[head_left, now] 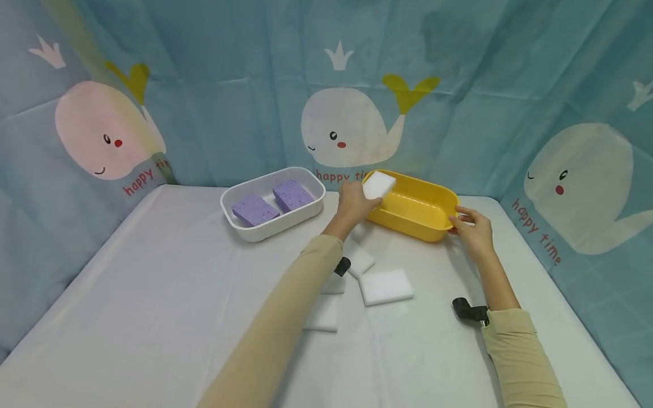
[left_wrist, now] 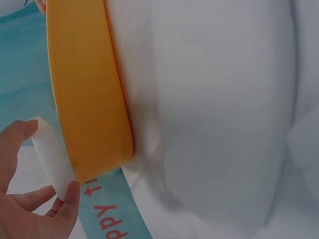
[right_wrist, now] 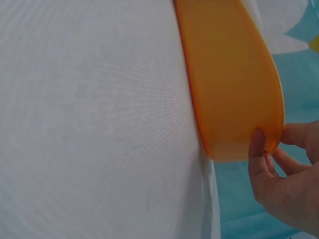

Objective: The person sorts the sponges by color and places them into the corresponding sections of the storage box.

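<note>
My left hand (head_left: 353,201) pinches a white sponge block (head_left: 379,185) between thumb and fingers, held at the left end of a yellow tub (head_left: 408,225). In the left wrist view the sponge (left_wrist: 51,157) is seen edge-on beside the tub's wall (left_wrist: 92,94), with the thumb at one end and fingertips at the other. At the tub's right end, my right hand (head_left: 474,231) grips the rim. The right wrist view shows the thumb and fingers of that hand (right_wrist: 289,184) on either side of the rim. No sponge shows inside the tub.
A white tub (head_left: 272,229) holding two purple sponges (head_left: 255,210) stands left of the yellow one. Several white sponge blocks (head_left: 386,287) lie on the white tabletop (head_left: 153,294), some partly hidden by the left sleeve. A blue whale-print curtain (head_left: 229,113) hangs behind the table.
</note>
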{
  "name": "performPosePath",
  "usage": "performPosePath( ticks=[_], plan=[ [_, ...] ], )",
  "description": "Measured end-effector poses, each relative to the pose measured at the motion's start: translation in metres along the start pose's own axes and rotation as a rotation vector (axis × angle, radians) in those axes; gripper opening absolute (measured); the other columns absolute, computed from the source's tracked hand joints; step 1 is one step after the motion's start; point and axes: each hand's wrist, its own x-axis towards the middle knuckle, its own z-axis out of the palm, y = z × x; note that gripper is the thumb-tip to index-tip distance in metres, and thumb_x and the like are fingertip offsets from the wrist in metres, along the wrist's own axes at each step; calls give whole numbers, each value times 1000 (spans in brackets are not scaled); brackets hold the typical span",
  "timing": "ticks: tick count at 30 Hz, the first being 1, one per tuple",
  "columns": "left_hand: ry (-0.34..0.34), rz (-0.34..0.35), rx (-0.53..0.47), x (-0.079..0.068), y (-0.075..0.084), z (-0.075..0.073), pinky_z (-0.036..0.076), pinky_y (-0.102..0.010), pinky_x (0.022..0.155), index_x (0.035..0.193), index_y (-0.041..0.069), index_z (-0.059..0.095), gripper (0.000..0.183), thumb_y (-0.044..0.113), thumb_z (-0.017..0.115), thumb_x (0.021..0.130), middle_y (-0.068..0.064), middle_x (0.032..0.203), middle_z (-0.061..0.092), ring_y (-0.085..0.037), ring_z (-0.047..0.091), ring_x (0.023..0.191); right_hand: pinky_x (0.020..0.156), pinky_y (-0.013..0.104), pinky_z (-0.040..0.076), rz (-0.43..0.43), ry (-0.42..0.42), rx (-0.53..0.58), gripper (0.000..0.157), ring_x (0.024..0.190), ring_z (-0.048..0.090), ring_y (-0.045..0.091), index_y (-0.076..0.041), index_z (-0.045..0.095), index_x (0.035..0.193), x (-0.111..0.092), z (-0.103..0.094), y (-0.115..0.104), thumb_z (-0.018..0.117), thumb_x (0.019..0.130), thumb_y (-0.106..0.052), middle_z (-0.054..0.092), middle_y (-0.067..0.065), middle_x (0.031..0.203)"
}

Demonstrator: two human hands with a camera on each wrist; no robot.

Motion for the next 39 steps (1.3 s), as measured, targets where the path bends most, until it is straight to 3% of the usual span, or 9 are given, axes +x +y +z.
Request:
performPosePath(
  ticks=[7,16,22,27,31,34,39],
  plan=[
    [8,-1,-23,8,3,7,44,-44,121,137,-3,63,61,42,76,98,-20,147,56,-38,45,144,83,16,61,4,5,1,55,81,59,1,3,43,158,1,1,1,59,109,-17,46,7,120],
    [31,-12,14,13,8,16,44,-37,120,138,-2,63,64,46,76,98,-19,148,53,-32,44,142,82,15,61,6,6,5,54,79,58,0,3,43,158,1,0,0,59,109,-16,46,7,120],
    [39,-4,40,14,10,22,48,-40,117,130,-1,68,59,47,76,98,-21,150,52,-31,48,140,84,16,61,13,17,-4,52,80,59,0,2,45,157,-1,1,-1,58,110,-15,46,7,121],
    [48,-2,29,11,10,24,51,-43,113,126,-2,68,57,47,76,98,-20,150,51,-31,49,138,83,15,60,8,16,0,52,79,59,-1,3,45,157,-1,1,0,58,109,-15,46,8,121],
    [36,15,-13,7,6,25,45,-44,119,123,-2,66,53,44,76,99,-22,157,44,-34,40,147,82,14,60,0,11,-5,52,79,60,-1,3,45,157,0,1,1,58,109,-15,46,9,122],
    [33,31,-59,3,1,24,42,-44,123,126,-3,65,53,41,76,99,-23,162,39,-36,34,151,82,13,60,10,12,-8,53,79,60,0,2,45,157,0,1,0,58,109,-16,47,8,122],
    [18,68,-81,-7,-7,19,46,-40,116,138,-4,62,58,39,74,100,-19,153,45,-32,41,140,81,12,59,27,21,-15,53,81,60,2,1,45,157,0,2,0,59,109,-18,47,8,123]
  ],
)
